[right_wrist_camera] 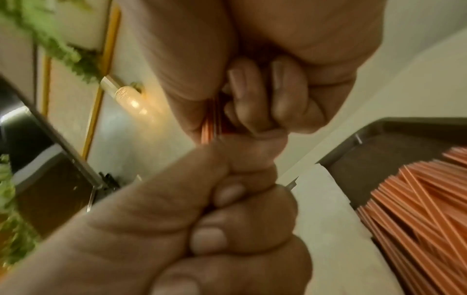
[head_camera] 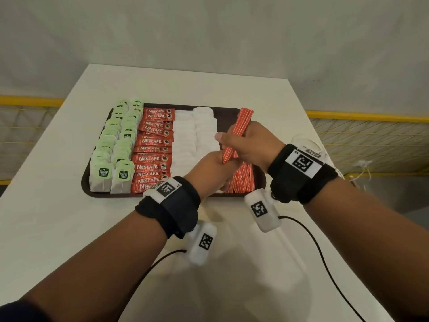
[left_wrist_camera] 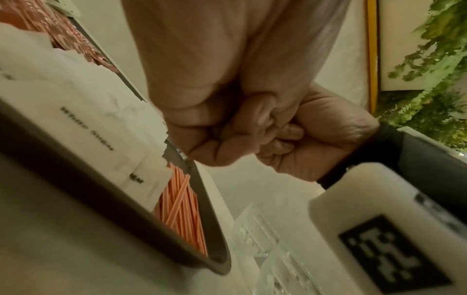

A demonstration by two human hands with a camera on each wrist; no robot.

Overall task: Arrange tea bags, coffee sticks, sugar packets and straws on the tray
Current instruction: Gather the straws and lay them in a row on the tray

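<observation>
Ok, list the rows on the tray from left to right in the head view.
Green-tagged tea bags → red Nescafe coffee sticks → white sugar packets → red striped straws lying on the tray, all on the dark tray.

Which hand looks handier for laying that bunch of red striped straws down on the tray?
Probably the right hand: it grips the bundle of red striped straws mid-length, above the dark tray's bare right strip; the left hand only holds their lower ends.

Both hands (right_wrist_camera: 252, 89) grip orange straws (right_wrist_camera: 211, 127) beside the tray (right_wrist_camera: 353, 159).
</observation>
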